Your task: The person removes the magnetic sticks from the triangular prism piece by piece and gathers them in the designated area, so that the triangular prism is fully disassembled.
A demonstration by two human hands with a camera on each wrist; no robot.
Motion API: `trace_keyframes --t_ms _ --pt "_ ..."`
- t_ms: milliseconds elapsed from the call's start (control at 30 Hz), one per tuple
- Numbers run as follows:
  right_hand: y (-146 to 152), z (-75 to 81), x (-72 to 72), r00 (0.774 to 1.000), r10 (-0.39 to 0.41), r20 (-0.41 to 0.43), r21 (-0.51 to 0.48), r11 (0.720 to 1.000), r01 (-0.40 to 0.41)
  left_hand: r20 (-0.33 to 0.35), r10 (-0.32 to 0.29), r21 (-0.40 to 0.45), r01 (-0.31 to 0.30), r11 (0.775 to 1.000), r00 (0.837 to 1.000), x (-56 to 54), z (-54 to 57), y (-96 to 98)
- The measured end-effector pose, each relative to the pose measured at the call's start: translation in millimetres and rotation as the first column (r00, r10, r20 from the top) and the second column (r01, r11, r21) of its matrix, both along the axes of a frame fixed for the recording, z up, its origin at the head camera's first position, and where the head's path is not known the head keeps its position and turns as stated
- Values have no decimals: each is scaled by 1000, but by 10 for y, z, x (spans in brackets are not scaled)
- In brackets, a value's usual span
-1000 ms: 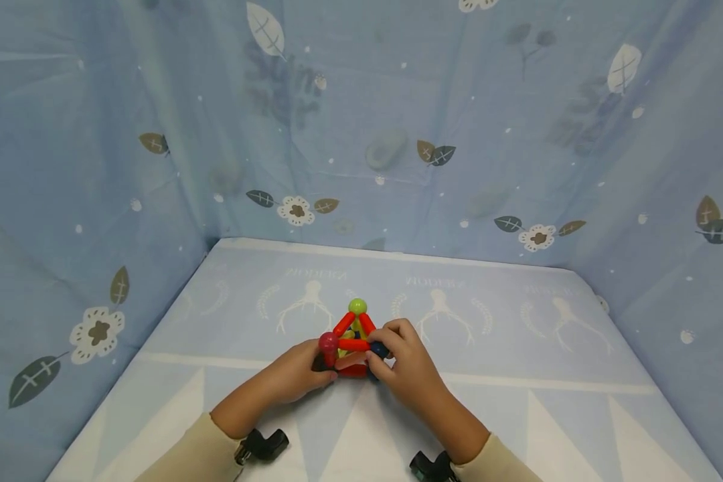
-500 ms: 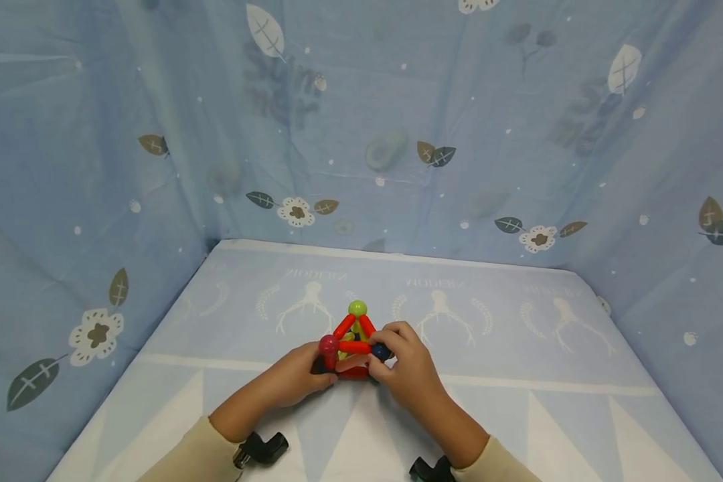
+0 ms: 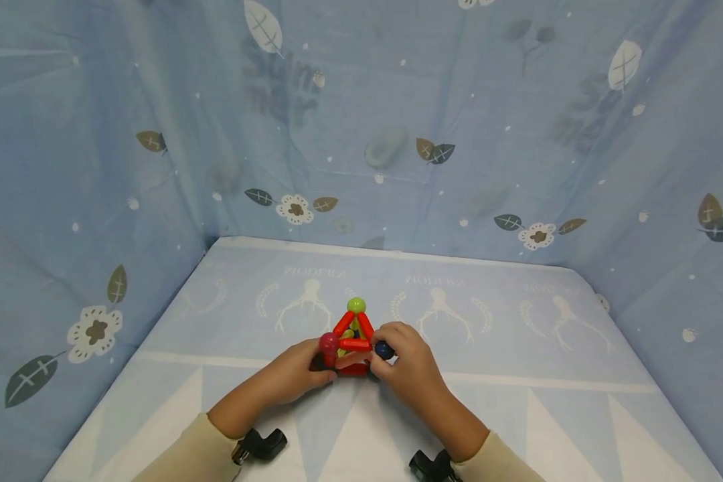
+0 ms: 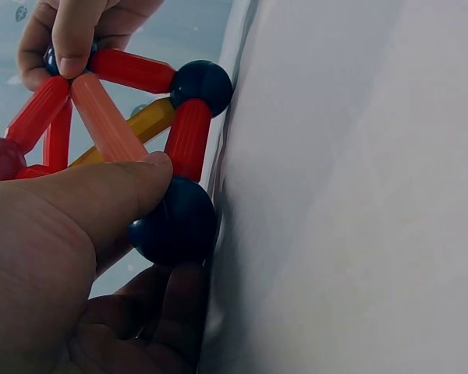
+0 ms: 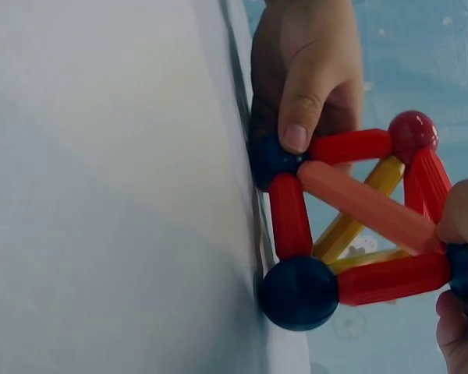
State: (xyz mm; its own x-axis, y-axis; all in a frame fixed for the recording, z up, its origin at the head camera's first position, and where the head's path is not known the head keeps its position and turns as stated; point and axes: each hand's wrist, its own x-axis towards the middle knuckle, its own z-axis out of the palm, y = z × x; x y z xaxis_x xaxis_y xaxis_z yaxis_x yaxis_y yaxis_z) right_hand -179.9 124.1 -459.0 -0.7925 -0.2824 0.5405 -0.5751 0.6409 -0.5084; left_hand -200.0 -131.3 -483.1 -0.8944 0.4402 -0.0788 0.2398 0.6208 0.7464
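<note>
A frame of magnetic rods and balls stands on the table before me. My left hand (image 3: 295, 372) grips its lower left dark blue ball (image 4: 175, 224), thumb on top and fingers below. With thumb and fingertips, my right hand (image 3: 405, 356) pinches the upper right dark blue ball (image 3: 384, 349). A salmon rod (image 5: 370, 204) runs diagonally between these two balls. Red rods (image 5: 394, 279) form the sides, and a lower right dark blue ball (image 5: 299, 293) rests near the tabletop. A raspberry ball (image 3: 329, 343) tops the left side; a lime green ball (image 3: 356, 305) sits farther back. Yellow rods (image 4: 152, 118) show inside.
The pale patterned cloth (image 3: 488, 422) covers the table around the frame. Blue printed curtains (image 3: 361, 134) enclose the back and both sides. A black wrist camera (image 3: 259, 445) sits below the left sleeve, and another black camera (image 3: 432, 465) by the right one.
My right hand and its dark blue ball have shifted slightly right, widening the space beside the upper red rod's end. The left hand keeps its hold almost unmoved.
</note>
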Motion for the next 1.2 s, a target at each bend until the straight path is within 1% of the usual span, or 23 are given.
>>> trace_keyframes --t_ms 100,200,433,567,700,833,933,1033,1200 --pt "26 -23 -25 1000 19 -6 -16 1000 -19 1 -3 1 3 1000 1000 -3 7 -1" --pt "51 -43 -43 999 45 19 -58 997 -44 2 -5 3 5 1000 1000 0 13 -7" --pt "93 -55 -62 986 81 144 -182 982 -54 12 1 13 -1 1000 1000 14 14 -3" --pt "98 -29 -50 973 75 218 -237 971 -22 13 4 4 -4 1000 1000 20 6 -4" --pt "114 -11 -56 957 81 277 -294 956 4 12 -9 20 9 1000 1000 1 8 -5" --pt "142 -8 -77 940 119 320 -355 935 2 21 -7 18 7 1000 1000 -4 15 -10" --pt "171 -5 -105 931 133 339 -385 923 9 13 1 5 -1 1000 1000 -4 11 -7" --pt "199 -18 -142 917 127 379 -401 915 39 -2 5 -5 -5 1000 1000 -3 11 -5" --pt "259 -67 -220 883 83 462 -373 922 108 0 5 -16 -5 1000 1000 8 18 -11"
